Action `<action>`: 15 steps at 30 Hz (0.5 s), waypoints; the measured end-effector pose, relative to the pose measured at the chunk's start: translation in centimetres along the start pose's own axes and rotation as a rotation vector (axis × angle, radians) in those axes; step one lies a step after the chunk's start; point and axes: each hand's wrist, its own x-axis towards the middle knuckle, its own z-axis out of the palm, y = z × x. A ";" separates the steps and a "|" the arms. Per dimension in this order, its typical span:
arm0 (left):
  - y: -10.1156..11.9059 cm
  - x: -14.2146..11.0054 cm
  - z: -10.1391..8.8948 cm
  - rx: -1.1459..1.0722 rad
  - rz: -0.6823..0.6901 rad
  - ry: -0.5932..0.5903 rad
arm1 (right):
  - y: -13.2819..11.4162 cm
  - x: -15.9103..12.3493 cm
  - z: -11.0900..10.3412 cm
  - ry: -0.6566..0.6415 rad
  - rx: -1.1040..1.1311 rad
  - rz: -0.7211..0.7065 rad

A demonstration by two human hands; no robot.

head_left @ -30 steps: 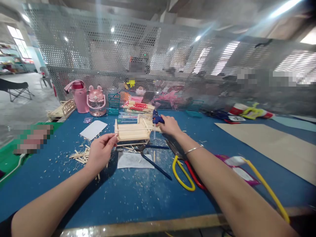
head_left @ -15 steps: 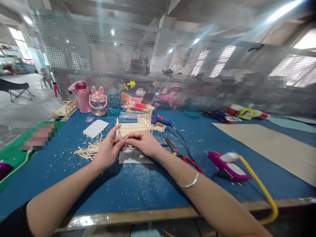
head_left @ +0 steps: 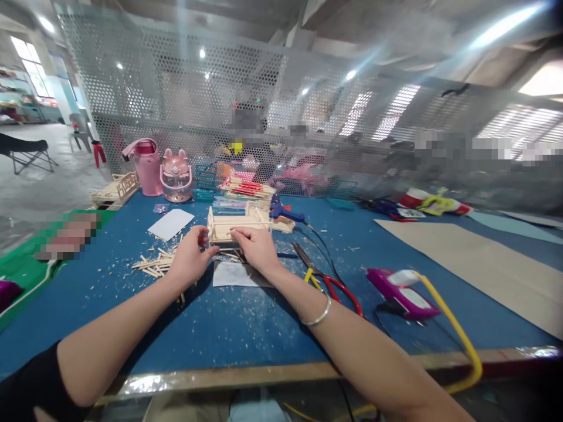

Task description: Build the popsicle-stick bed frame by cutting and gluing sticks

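A small model built of wooden sticks [head_left: 237,224] stands on the blue table [head_left: 246,328]. My left hand [head_left: 190,259] is at its near left corner, fingers curled and pinched against the frame. My right hand [head_left: 257,248] rests on the near edge of the model, fingers bent and pressing a thin stick I can barely make out. A silver bracelet [head_left: 317,316] circles my right wrist. Just behind the model lies a blue glue gun [head_left: 284,212]; neither hand touches it.
Loose wooden sticks [head_left: 153,265] and shavings lie left of my hands. A white sheet [head_left: 235,274] sits under them. Scissors with yellow and red handles [head_left: 328,280], a magenta packet [head_left: 402,293], pink bottles [head_left: 160,170] and a perforated metal screen [head_left: 264,117] surround the spot.
My right hand left the glue gun, came back to meet my left hand, and both hands then moved forward onto the near edge of the stick model.
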 end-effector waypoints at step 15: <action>-0.5 0.4 0.2 0.066 0.001 -0.027 | 0.6 0.5 1.1 -0.144 0.285 0.203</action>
